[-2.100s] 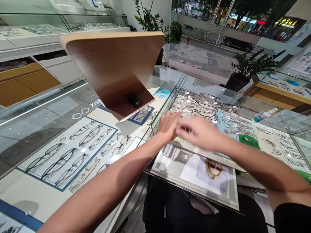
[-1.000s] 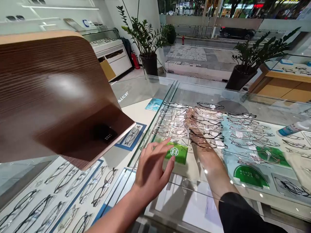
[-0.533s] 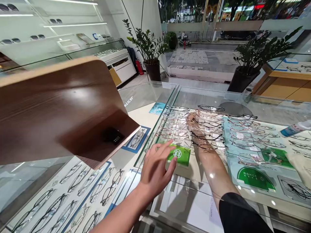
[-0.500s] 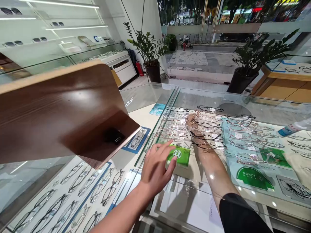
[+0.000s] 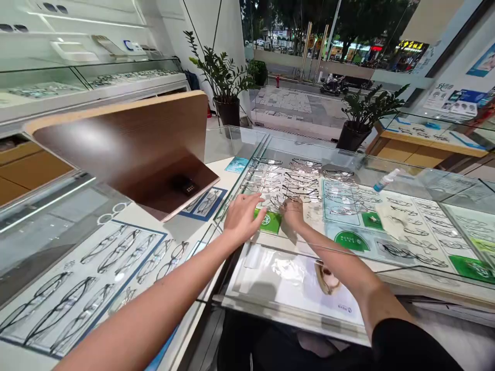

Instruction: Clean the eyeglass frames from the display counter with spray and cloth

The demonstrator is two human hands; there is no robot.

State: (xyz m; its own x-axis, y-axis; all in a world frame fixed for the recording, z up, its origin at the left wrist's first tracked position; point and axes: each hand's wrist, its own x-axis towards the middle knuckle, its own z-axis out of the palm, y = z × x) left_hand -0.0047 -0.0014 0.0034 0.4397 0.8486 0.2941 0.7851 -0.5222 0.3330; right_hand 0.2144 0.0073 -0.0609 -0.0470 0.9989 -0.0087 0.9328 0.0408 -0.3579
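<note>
My left hand (image 5: 243, 219) lies over the glass top of the display case, fingers spread and holding nothing. Beneath it, partly covered, is a green card (image 5: 270, 221) with a white emblem. My right hand (image 5: 293, 212) is inside the case, under the glass, just right of the card. Its fingers are curled at the front of the rows, closed on a thin-framed pair of eyeglasses (image 5: 276, 201); the fingertips are partly hidden. Behind it stand rows of eyeglasses (image 5: 301, 180), with more on a pale blue panel (image 5: 340, 198) to the right.
A brown wooden board (image 5: 154, 139) stands tilted on the left counter, beside framed eyeglasses on a blue-edged tray (image 5: 164, 236). A spray bottle (image 5: 386, 180) lies on the right glass. An open drawer (image 5: 266, 275) with papers is below my arms. Potted plants (image 5: 228, 111) stand behind.
My right hand has drawn back from deep among the eyeglass rows to their front edge, near the green card. My left hand stays over the glass. The view has shifted, showing more on the right.
</note>
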